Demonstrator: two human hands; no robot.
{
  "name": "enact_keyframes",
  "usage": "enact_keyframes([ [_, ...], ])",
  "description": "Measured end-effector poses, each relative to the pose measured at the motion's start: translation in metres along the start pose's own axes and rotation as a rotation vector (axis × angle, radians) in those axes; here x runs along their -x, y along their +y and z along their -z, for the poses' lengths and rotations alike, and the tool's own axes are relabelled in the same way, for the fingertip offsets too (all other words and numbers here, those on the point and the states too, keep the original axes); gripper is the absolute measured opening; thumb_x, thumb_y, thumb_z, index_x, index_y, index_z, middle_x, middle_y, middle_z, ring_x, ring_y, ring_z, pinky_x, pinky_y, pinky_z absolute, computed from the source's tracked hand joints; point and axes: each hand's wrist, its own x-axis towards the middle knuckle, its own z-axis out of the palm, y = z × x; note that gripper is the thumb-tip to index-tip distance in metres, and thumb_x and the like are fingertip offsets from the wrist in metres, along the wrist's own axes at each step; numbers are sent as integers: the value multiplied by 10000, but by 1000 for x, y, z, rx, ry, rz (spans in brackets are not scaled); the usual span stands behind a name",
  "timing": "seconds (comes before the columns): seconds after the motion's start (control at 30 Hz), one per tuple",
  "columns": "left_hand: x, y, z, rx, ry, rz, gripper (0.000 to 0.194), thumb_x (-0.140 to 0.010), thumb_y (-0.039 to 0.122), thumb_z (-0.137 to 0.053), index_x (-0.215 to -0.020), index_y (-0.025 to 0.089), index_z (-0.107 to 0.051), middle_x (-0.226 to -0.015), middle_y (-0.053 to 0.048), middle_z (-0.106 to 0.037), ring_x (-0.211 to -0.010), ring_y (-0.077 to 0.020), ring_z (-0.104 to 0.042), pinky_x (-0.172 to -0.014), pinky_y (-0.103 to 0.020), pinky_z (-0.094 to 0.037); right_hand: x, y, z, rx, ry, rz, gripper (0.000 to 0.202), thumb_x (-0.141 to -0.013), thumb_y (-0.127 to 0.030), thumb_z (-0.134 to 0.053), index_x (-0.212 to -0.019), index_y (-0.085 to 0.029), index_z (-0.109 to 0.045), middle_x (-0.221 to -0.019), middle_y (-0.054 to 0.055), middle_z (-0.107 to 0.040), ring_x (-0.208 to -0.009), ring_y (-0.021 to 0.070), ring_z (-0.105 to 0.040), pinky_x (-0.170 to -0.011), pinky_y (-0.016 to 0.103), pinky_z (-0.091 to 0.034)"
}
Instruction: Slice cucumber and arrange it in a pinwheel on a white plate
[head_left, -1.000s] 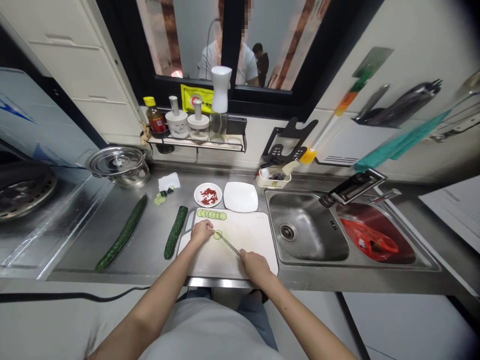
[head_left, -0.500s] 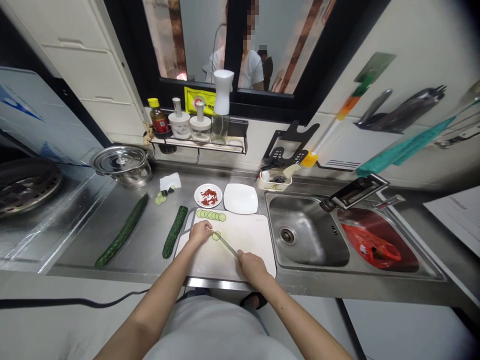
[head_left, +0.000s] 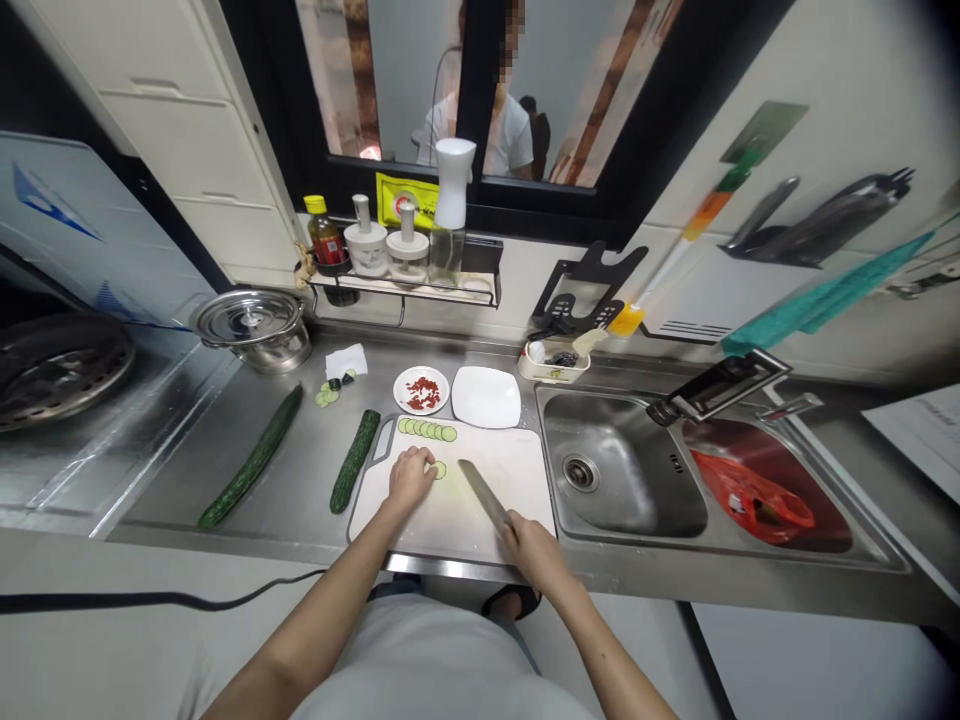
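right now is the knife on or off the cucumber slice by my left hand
Off: bare cutting board shows between the knife, held in the right hand, and the cucumber slice.

The left hand [head_left: 411,478] is by one cucumber slice [head_left: 440,470] on the white board [head_left: 521,475]; it is hard to see if they touch. The right hand [head_left: 536,550] holds a knife [head_left: 483,490], its blade over the board. A row of slices [head_left: 427,430] lies near the board's far edge. Left of the board are a short cucumber [head_left: 355,462] and a long cucumber [head_left: 253,460]. Behind the board is a plate [head_left: 400,392] with red bits [head_left: 423,388].
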Motion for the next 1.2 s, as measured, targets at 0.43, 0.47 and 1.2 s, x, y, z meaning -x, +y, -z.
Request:
enact_keyframes([
  [0.43,-2,5,1,86,-52,81,228,-747,103,-573,-945,188,-649,-889,-44,-672,-879,-178,-593,-760,-257,-395,-10,11,-12,-85,70,-59,346,-965,-312,-272,-1077,-206,-582,-955,67,-700,-886,175,-636,-651,234,-349],
  [0.47,-2,6,2,74,-48,75,203,-741,106,-577,-913,184,-652,-906,-53,-666,-898,-186,-588,-772,-262,-394,-10,11,-13,-82,72,-62,347,-966,-319,-272,-1083,-208,-578,-957,67,-699,-886,175,-636,-647,235,-349],
  [1.2,-17,-26,25,100,111,269,93,-814,212,-561,-862,238,-636,-824,-2,-692,-787,-161,-629,-658,-232,-378,-12,6,-14,-72,68,-47,333,-974,-354,-304,-1102,-206,-575,-983,88,-697,-869,172,-638,-649,241,-360],
])
